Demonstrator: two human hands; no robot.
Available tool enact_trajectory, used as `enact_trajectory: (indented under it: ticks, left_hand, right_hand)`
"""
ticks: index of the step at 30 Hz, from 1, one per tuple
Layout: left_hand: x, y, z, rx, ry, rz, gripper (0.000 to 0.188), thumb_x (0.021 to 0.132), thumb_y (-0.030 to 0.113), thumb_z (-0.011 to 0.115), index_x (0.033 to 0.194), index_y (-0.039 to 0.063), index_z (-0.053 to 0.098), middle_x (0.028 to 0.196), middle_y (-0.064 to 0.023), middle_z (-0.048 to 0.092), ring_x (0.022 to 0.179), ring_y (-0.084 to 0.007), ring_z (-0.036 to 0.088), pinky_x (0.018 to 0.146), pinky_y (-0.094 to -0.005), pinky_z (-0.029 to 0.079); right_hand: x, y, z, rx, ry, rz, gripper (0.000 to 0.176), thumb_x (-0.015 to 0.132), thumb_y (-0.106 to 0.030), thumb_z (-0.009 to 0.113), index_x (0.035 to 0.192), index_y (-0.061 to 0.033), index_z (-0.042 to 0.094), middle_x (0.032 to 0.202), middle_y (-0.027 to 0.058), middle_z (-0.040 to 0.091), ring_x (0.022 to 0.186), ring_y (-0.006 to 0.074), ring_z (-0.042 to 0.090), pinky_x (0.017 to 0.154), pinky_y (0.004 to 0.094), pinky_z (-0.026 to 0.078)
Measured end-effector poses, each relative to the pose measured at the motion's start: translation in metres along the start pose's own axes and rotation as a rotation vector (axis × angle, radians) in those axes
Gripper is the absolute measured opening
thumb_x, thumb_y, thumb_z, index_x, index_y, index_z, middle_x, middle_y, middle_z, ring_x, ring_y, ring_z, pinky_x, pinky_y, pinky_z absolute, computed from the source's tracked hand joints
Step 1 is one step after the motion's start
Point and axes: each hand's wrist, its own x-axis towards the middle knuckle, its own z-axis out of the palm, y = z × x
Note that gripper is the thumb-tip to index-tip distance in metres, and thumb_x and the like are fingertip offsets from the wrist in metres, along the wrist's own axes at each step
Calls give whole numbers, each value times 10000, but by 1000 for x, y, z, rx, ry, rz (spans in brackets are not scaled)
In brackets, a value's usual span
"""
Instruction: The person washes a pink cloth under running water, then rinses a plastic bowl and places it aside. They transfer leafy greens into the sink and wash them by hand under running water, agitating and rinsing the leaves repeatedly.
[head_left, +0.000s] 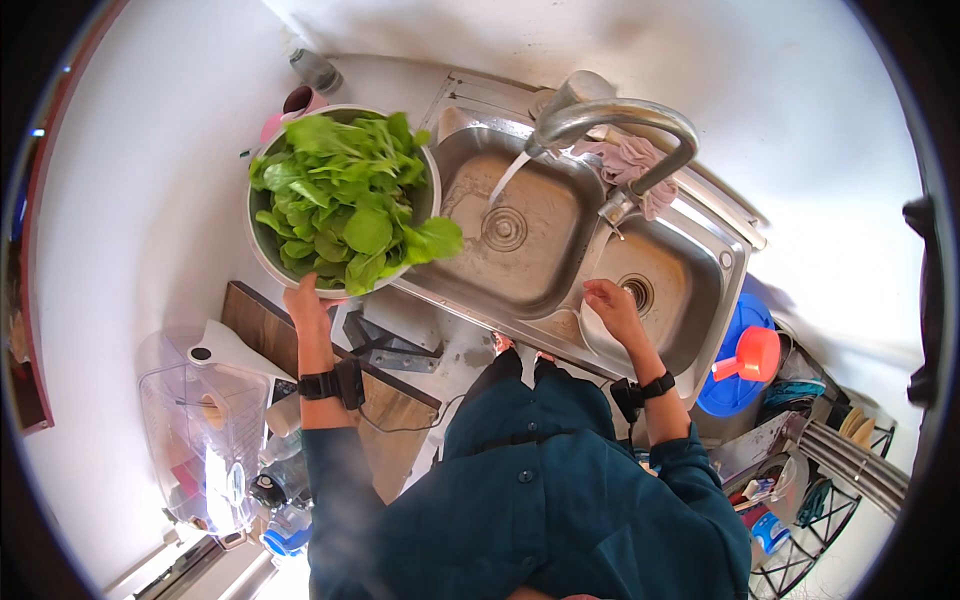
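A large white-rimmed bowl (437, 180) heaped with leafy green vegetables (337, 202) is at the left of the sink, some leaves hanging over its rim. My left hand (309, 304) grips the bowl's near rim, thumb on top and fingers underneath. Water runs from the curved metal faucet (637, 109) into the larger sink basin (540, 277), around its drain strainer (504, 229). My right hand (616, 311) hovers over the smaller basin (686, 300), fingers loosely curled, beside a pale curved object (595, 334). Whether it holds that object is unclear.
A pink cloth (630, 169) hangs behind the faucet. Right of the sink, a red dipper (757, 354) rests on a blue lid (720, 397). A glass bottle (315, 71) and a pink cup (304, 101) stand behind the bowl. A clear plastic bin (195, 435) is at lower left.
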Motion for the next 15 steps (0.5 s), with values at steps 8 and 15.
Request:
enact_trajectory:
  ticks: [8,15]
  left_hand:
    - [-14,29,78,1101,18,596,479,822,149,561,1273,25,460,978,-226,635,815,-365,626,690,-453,467]
    - [-44,31,151,1564,-18,931,765,795,111,564,1465,204,207,1365,-142,453,645,-278,642,509,-349,499]
  right_hand:
    - [-26,9,-11,50,49,-43,228,853,-109,599,1047,8,625,896,133,673,851,188,646,781,301,498]
    - [-43,18,-28,-44,68,-34,222,839,-108,602,1032,-1,628,883,140,669,826,204,643,768,306,494]
